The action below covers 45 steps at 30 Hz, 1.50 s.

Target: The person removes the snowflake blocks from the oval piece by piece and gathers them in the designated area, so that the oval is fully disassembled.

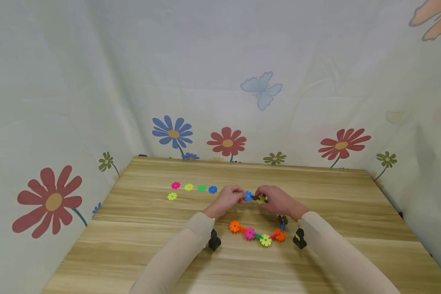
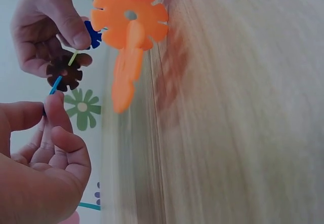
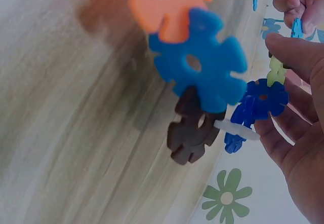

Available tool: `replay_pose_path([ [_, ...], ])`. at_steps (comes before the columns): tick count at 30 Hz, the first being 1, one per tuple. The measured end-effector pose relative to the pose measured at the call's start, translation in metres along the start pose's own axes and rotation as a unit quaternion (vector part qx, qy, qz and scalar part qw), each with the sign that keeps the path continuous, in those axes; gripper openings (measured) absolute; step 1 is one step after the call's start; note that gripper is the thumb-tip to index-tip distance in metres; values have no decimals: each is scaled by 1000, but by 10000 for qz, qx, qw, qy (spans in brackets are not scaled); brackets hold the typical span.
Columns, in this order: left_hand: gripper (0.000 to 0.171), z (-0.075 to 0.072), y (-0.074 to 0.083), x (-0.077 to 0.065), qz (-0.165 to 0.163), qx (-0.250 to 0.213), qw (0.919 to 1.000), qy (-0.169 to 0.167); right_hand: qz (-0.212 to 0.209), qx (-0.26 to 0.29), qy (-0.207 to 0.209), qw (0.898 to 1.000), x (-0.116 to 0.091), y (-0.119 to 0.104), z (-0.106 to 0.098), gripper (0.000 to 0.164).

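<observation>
Over the table, my left hand (image 1: 228, 200) pinches a light blue notched flower disc (image 1: 248, 196) between thumb and fingers. My right hand (image 1: 279, 201) grips the end of a chain of interlocked plastic flower discs by a yellow-green disc (image 1: 261, 199). A brown disc (image 2: 64, 73) sits between the two hands, and the blue disc's edge meets it. From the right hand the chain drops through dark blue discs (image 3: 266, 100), a white one (image 3: 237, 129) and a brown one (image 3: 192, 133). It then curves along the table to an orange disc (image 1: 234, 226) at its other end.
Left of my hands, several loose discs lie on the wooden table (image 1: 139, 245): a pink one (image 1: 175, 185), a green one (image 1: 201, 188), a blue one (image 1: 212, 189) and two yellow-green ones (image 1: 172, 196). A flower-printed curtain (image 1: 206, 81) surrounds the table's back and sides.
</observation>
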<state>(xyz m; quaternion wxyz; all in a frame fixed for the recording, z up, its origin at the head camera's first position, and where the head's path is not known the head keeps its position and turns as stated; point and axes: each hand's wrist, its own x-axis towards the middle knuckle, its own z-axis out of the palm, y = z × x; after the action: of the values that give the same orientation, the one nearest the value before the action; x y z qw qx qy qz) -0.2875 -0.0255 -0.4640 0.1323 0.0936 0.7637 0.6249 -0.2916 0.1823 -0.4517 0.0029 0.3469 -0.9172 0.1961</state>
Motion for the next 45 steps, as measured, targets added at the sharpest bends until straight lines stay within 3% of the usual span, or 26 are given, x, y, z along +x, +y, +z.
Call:
replay_pose_path([
  [7,18,1,-5,4,-144,59,9999,27,67,3,26,10000,0,0,1,22],
  [18,15,2,-9,4,-64,212,9997,-114,-76,60,-66,9999,2,2,3,19],
  [23,15,3,-13,5,-31,-75,9998,-166,-155,85,-72,9998,3,-2,3,18],
  [27,15,3,-15,8,-189,-316,9993,-118,-160,3,-58,9999,4,-3,3,19],
  [33,11,2,-16,9,-416,-296,9987,-53,-155,0,-25,9999,6,-4,3,19],
  [38,10,3,-12,8,-247,-122,9996,38,-128,-18,-44,9999,6,-3,4,20],
  [45,6,3,-7,5,-69,455,9985,280,-170,-44,-19,9998,7,-4,2,20],
])
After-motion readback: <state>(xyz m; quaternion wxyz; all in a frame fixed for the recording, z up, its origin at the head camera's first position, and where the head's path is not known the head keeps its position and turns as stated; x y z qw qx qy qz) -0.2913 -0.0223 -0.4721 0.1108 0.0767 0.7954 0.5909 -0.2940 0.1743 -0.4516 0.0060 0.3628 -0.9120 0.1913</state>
